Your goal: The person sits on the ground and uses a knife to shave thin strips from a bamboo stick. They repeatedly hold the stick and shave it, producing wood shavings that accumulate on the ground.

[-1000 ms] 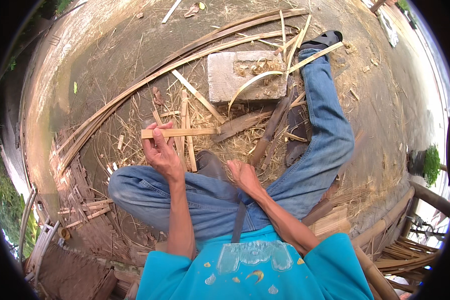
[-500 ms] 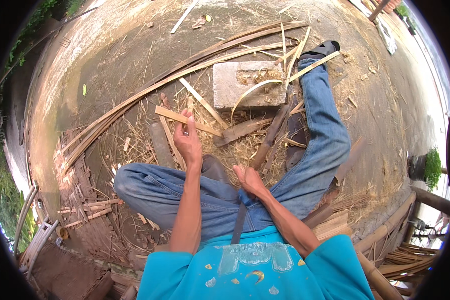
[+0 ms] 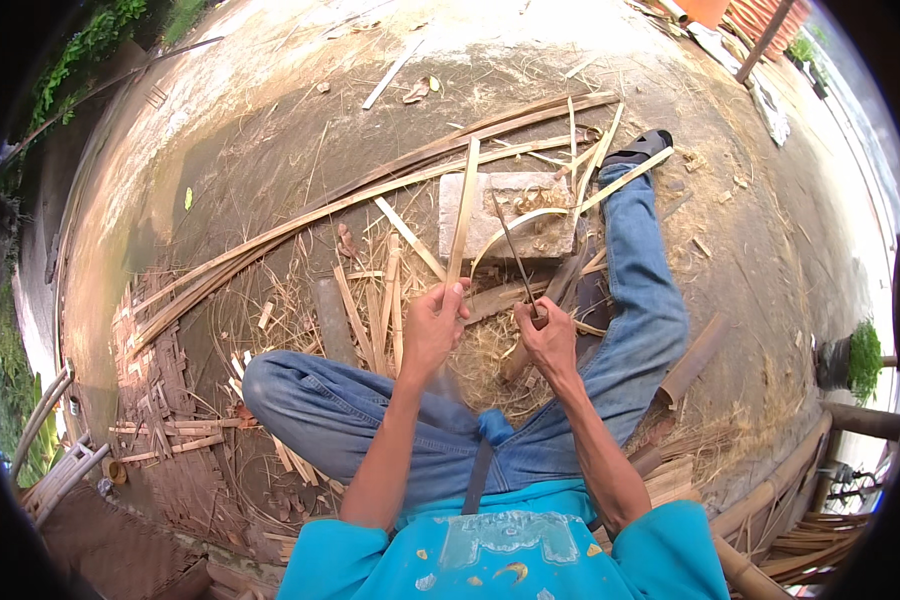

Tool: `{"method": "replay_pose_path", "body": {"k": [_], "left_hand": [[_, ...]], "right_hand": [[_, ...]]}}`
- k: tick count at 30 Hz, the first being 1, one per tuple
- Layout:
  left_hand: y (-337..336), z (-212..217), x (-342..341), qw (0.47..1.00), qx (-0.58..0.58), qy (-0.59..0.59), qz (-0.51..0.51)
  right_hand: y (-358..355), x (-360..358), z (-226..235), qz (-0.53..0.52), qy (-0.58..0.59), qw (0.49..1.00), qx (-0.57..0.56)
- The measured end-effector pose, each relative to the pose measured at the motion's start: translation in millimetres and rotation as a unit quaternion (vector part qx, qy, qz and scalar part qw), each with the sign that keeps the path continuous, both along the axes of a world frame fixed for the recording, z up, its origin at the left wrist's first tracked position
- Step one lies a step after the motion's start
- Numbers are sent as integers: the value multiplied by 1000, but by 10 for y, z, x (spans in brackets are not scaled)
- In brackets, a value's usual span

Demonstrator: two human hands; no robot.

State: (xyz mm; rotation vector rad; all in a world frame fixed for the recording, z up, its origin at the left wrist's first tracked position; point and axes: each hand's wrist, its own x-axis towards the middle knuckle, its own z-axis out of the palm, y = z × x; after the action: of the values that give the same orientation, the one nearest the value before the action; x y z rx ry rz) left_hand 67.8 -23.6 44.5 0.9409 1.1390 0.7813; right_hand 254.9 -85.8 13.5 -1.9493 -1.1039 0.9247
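Between the thumb and fingers of my left hand (image 3: 433, 328) is a flat, pale bamboo strip (image 3: 464, 208), standing up and away from me across the left part of a concrete block (image 3: 530, 187). Closed around a handle, my right hand (image 3: 549, 340) holds a knife (image 3: 513, 250) with a thin dark blade pointing away and slightly left. Blade and strip are apart. Beyond the knife, a curved pale bamboo strip (image 3: 515, 220) arches over the block's front. Curly shavings lie in the block's hollow.
Long bamboo strips (image 3: 370, 190) lie in a bundle across the ground beyond my left knee. Short pieces (image 3: 388, 300) and shavings litter the ground between my legs. A split bamboo piece (image 3: 694, 358) lies right of my right leg. Bamboo poles (image 3: 770, 480) stand at the lower right.
The strip in my left hand has swung from lying crosswise to pointing away from me. My right hand has risen from my lap, and the knife now shows in it.
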Motion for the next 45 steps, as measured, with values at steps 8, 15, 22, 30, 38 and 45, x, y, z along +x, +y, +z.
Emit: {"method": "replay_pose_path", "body": {"k": [8, 15, 22, 30, 38, 45], "left_hand": [[-308, 32, 80, 981, 112, 150, -51], [-508, 215, -46, 989, 61, 124, -58], [-895, 401, -207, 991, -45, 96, -82], [-901, 337, -352, 969, -206, -133, -26], [-766, 553, -361, 971, -193, -132, -59], [-1238, 493, -443, 969, -210, -114, -71]], "right_hand": [[238, 184, 187, 177, -220, 947, 149], [405, 330, -20, 190, -239, 942, 140], [692, 767, -176, 112, -262, 958, 37], [560, 693, 53, 141, -198, 970, 8], [203, 123, -148, 223, -261, 923, 173], [833, 1258, -118, 11, -233, 972, -18]]}}
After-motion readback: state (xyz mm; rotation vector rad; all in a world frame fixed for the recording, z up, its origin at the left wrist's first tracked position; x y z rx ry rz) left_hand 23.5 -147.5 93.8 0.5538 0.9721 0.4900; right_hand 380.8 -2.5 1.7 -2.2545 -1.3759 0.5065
